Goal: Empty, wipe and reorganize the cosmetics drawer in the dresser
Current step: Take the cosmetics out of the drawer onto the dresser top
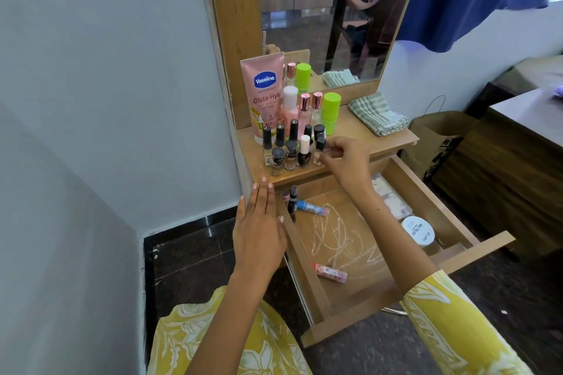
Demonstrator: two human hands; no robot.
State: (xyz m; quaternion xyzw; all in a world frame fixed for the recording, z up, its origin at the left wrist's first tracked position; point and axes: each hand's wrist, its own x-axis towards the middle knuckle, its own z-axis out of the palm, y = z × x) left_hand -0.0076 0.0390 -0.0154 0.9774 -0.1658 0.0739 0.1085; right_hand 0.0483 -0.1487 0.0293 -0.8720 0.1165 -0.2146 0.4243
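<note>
Fingers (330, 153) of the right hand (347, 161) pinch a clear nail-polish bottle (319, 153) beside crowded bottles (286, 149) on the dresser top (359, 137); left hand (259, 228) flat, holding nothing, beside the open drawer (350, 240)

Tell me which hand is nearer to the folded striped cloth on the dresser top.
Right. The right hand is at the nail polish bottles, left of the striped cloth. The left hand rests further away, by the open drawer's left side.
</note>
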